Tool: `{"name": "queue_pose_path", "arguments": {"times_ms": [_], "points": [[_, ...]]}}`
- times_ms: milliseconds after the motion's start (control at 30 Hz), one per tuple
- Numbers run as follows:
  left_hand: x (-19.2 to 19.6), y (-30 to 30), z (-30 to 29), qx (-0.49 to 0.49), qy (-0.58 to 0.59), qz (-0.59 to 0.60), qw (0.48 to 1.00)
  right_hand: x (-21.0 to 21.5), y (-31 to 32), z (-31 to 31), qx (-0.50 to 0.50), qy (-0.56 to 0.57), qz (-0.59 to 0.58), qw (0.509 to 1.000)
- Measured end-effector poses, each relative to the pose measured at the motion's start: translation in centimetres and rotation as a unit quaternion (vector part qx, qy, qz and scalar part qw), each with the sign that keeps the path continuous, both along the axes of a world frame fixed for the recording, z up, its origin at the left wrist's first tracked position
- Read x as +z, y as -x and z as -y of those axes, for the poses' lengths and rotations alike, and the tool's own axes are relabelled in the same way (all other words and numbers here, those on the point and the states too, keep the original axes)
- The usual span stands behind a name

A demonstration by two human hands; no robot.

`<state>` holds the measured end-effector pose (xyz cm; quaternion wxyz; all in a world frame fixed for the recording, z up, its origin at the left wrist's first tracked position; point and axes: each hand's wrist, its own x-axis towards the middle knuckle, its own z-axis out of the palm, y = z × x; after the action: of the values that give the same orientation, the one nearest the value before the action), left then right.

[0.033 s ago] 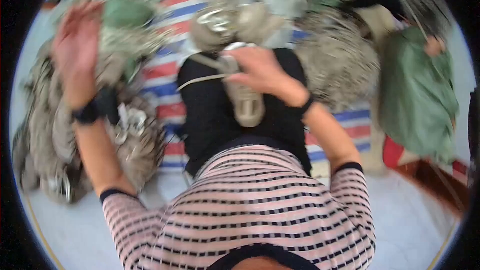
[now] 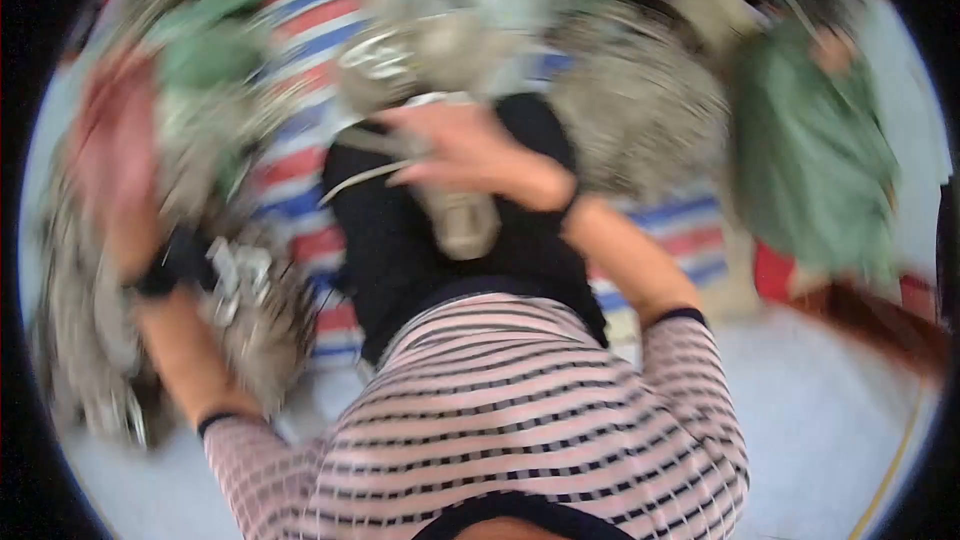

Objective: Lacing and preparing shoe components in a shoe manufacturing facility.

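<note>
Nothing moved, right hand (image 2: 470, 150) grips beige strap (image 2: 462, 215)

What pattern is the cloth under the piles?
Red, white and blue stripes; the striped cloth shows best in the head view, left of the right hand.

Two hands, left (image 2: 115, 155) and right (image 2: 465, 150), one striped mat (image 2: 300, 165), one green cloth (image 2: 815, 165).

The left hand (image 2: 118, 145) is raised with the palm open and the fingers spread, blurred, far to the left of the right hand (image 2: 462, 148). The right hand has its fingers curled loosely. Both forearms are bare, with dark bands at the wrists and striped sleeves pushed up.
</note>
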<state>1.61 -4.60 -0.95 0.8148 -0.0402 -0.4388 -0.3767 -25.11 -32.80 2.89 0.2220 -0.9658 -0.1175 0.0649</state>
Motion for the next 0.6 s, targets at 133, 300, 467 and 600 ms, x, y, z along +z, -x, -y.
{"name": "queue_pose_path", "arguments": {"times_ms": [133,300,467,600], "points": [[2.8,7.4,6.0,0.353,-0.235,-0.409,0.808,-4.1,-4.0,0.1,0.004,-0.291,0.076,0.954],[9.3,3.7,4.4,0.318,-0.387,0.215,0.838,4.0,-7.0,-6.1,0.008,-0.536,0.059,0.842],[8.8,7.4,9.7,0.343,-0.443,0.271,0.783,3.8,-4.1,-2.3,-0.176,-0.485,0.396,0.76],[10.0,9.3,11.6,0.485,-0.256,0.61,0.571,4.9,-2.8,-4.2,-0.157,-0.491,0.352,0.781]]}}
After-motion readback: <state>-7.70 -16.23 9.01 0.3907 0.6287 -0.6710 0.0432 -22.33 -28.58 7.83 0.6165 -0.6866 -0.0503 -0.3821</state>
